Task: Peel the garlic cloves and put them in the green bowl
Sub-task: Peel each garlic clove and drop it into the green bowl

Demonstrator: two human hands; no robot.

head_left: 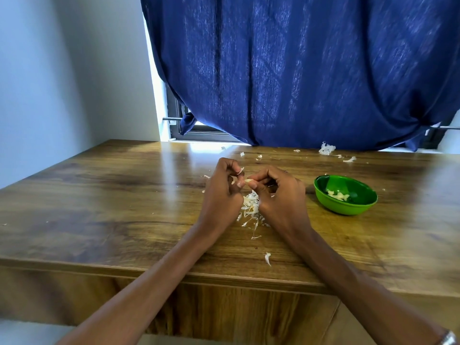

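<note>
Head view puts our two hands close together above the table, working one garlic clove (pixel 248 181) between them. Our right hand (pixel 278 192) has its fingers curled tight, pinching the clove at thumb and forefinger tip; our left hand (pixel 224 189) is likewise curled, its fingertips pinching a thin flake of skin (pixel 240 170) just above the clove. Neither hand shows any slack in it.

Risks, as we judge them: the clove is small and likely slick once bared, so a hard pull on the skin could squirt it out of the right-hand pinch and onto the table or off the near edge. The skin may also tear short and leave patches behind. How much skin is left on the clove we cannot tell; our fingers hide most of it.

Directly below our hands lies the heap of peelings (pixel 251 207), where a dropped clove would be hard to pick out. The green bowl (pixel 323 192) stands to the right, near the right hand, with a few peeled cloves (pixel 339 195) in it. More scraps (pixel 326 148) lie by the blue curtain (pixel 298 70) on the wooden table (pixel 99 195).
</note>
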